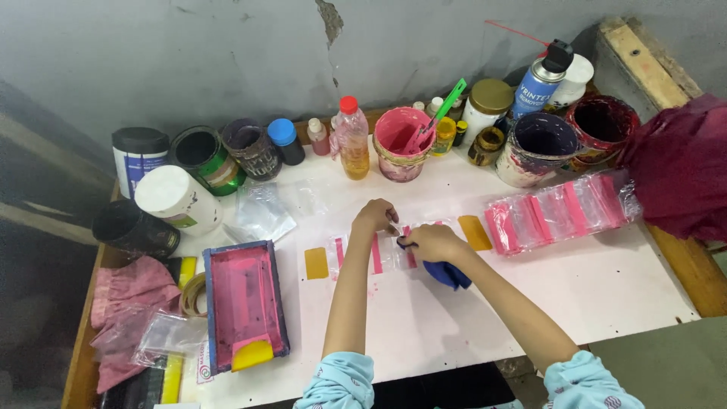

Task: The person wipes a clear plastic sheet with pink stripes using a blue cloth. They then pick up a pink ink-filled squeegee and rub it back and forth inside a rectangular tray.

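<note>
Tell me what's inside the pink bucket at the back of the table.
A green-handled tool leans in the pink bucket, its lower end pink-stained. The inner walls are coated pink. The bottom, and how much ink lies there, is hidden by the rim and the tool.

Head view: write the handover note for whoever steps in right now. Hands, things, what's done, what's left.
Left hand: fingertips pressing the clear plastic bag on the white table.
Right hand: gripping a blue cloth, at the bag's pink stripes.
Printing frame with pink ink and a yellow squeegee lies to the left.
Done: a row of pink-striped bags lies to the right.
Left: judging by the cloth, the bag in hand looks unfinished; a small pile of plain bags sits near the jars.
</note>
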